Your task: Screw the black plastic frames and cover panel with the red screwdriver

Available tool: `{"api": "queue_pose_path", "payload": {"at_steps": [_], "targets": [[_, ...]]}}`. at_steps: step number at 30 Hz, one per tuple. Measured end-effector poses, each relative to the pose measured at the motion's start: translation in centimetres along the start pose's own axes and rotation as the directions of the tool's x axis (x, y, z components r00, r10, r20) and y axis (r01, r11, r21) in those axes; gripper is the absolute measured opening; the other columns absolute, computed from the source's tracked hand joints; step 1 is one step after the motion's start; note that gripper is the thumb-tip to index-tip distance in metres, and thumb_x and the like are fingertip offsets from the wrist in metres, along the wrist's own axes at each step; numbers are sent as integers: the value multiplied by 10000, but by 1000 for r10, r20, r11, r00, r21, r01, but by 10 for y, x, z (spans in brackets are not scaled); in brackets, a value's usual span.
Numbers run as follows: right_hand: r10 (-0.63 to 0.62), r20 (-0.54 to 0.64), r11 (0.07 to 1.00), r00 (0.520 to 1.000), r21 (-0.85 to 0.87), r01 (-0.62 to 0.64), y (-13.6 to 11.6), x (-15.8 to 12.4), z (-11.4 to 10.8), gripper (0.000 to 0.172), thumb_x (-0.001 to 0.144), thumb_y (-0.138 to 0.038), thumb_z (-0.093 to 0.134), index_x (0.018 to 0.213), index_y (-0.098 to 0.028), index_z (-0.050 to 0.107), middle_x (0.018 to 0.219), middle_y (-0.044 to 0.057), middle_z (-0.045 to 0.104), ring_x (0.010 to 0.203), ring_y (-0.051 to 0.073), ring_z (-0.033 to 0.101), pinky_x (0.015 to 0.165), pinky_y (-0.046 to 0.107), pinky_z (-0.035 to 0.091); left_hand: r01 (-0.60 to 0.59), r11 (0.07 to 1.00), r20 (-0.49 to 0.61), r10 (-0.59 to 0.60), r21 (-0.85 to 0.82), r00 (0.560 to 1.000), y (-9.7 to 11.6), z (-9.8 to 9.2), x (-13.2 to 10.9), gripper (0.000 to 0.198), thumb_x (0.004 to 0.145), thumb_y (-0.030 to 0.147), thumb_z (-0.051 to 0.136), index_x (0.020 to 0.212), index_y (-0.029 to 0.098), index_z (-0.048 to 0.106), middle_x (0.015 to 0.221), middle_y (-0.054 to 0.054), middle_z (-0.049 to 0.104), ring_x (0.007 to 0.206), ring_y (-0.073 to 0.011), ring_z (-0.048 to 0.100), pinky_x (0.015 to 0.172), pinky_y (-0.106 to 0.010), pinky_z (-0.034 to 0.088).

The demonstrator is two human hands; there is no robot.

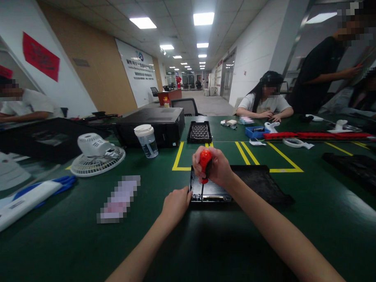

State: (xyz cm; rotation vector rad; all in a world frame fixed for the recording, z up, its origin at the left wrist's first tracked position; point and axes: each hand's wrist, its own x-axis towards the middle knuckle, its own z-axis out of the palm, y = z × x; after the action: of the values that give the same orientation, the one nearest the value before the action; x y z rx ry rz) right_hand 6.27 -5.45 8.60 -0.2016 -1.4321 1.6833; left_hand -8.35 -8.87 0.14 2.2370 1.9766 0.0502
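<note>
On the left side of the shiny green table (74, 252), a round white plastic fan (98, 160) lies on its face, and next comes a clear plastic cup with a white lid (146, 138). Just behind the cup sits a big black box (152, 119). Next is the left hand (177, 202), low down near the middle, with its fingers bent and holding the left edge of a flat black panel (259, 179). The panel lies on the table in front of the person. It is dim there, so I can't tell if the shiny part at its left end is a separate piece. Above that end, the right hand (219, 166) is closed around a screwdriver with a fat red and black handle (205, 163), and its thin rod points down at the near edge. The screwdriver looks light and hard, and its smooth handle may slip, so the fat part is the best place to hold. The panel looks stiff, thin and a bit slidey, so it is best held by its rim. Farther right, well apart, is a small blue box (257, 132).
</note>
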Motion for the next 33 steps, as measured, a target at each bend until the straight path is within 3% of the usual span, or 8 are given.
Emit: {"api": "queue_pose_path", "payload": {"at_steps": [3, 33], "targets": [[21, 22, 999, 1000, 43, -22, 0, 1, 0, 362, 814, -470, 288, 726, -177, 481, 560, -23, 461, 405, 88, 411, 368, 210, 372, -10, 1000, -19, 10, 2, 1000, -2, 3, 0, 369, 889, 417, 295, 1040, 231, 575, 892, -91, 670, 830, -221, 636, 700, -308, 465], [-9, 62, 989, 998, 148, 0, 3, 3, -5, 297, 838, -390, 384, 776, -140, 531, 640, 20, 527, 474, 94, 486, 449, 208, 356, -13, 1000, -21, 13, -4, 1000, -2, 3, 1, 356, 890, 409, 298, 1026, 232, 575, 886, -80, 669, 817, -212, 637, 683, -296, 465]]}}
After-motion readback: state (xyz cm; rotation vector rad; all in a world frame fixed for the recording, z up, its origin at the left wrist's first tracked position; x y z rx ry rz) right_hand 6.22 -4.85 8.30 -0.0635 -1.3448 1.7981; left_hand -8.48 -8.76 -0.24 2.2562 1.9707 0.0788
